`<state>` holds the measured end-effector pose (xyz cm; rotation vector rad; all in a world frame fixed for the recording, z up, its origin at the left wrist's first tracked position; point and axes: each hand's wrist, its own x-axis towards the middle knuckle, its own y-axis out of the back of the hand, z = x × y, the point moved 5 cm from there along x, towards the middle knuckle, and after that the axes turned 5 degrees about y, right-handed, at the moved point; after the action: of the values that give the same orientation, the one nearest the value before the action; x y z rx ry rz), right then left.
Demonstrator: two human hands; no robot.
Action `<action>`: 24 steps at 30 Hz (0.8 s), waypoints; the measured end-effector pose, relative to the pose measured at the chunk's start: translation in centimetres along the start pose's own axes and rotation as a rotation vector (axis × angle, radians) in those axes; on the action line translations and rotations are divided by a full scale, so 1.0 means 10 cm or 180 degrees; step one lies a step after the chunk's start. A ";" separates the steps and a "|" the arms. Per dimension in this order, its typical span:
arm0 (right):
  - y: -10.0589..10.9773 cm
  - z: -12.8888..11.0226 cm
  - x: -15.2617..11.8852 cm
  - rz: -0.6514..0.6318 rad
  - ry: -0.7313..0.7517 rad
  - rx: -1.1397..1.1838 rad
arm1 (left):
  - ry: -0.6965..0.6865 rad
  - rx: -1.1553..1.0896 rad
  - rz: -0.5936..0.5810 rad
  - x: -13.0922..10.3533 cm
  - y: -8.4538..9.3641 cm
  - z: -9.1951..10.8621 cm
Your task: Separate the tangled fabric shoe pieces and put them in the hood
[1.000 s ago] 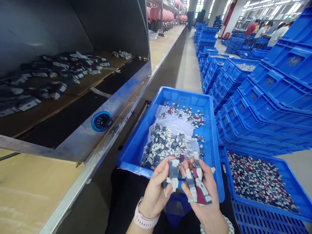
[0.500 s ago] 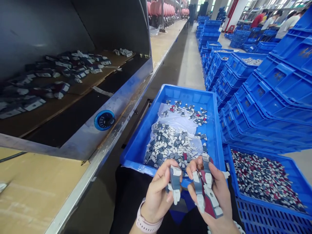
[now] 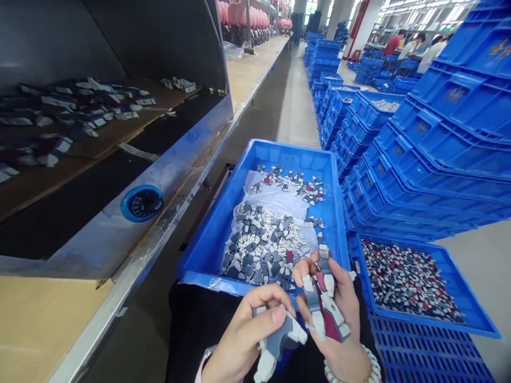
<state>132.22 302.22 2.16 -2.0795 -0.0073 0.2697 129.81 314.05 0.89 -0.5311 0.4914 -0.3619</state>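
My left hand [image 3: 255, 324] is closed on a grey and white plastic part [image 3: 276, 340], thumb on top and fingers behind it. Beside it, my right hand [image 3: 339, 298] grips several similar plastic parts [image 3: 331, 322] in grey, white and dark red, cradled between palm and fingers. Both hands are above my lap, at the near edge of a blue bin [image 3: 187, 266]. Inside that bin, many small grey and white parts [image 3: 259, 244] lie on a thin white sheet [image 3: 275, 199], with a few dark red ones among them.
To the left stands a metal box [image 3: 191, 143] with a dial [image 3: 142, 203] and more parts inside, on a workbench [image 3: 35, 330]. On the right are stacked blue crates [image 3: 443, 149] and a low bin [image 3: 475, 319] full of parts. People [image 3: 411, 48] sit far off.
My left hand has moved down and turned, tilting its grey and white part. My right hand keeps its parts. The view has shifted right.
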 end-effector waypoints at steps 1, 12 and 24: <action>-0.01 -0.01 0.01 -0.0090 -0.0003 0.0090 | 0.0052 0.0145 0.0021 -0.02 -0.01 0.00; -0.10 -0.10 -0.04 -0.0558 0.0136 0.0315 | -0.0073 0.0537 -0.0499 -0.07 -0.30 0.03; 0.03 -0.12 0.09 0.0179 0.0396 0.0240 | 0.0307 0.0859 0.0164 -0.13 -0.16 -0.18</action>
<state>133.27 301.11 2.35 -2.0203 0.1345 0.1718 127.46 312.60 0.88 -0.2397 0.5387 -0.3987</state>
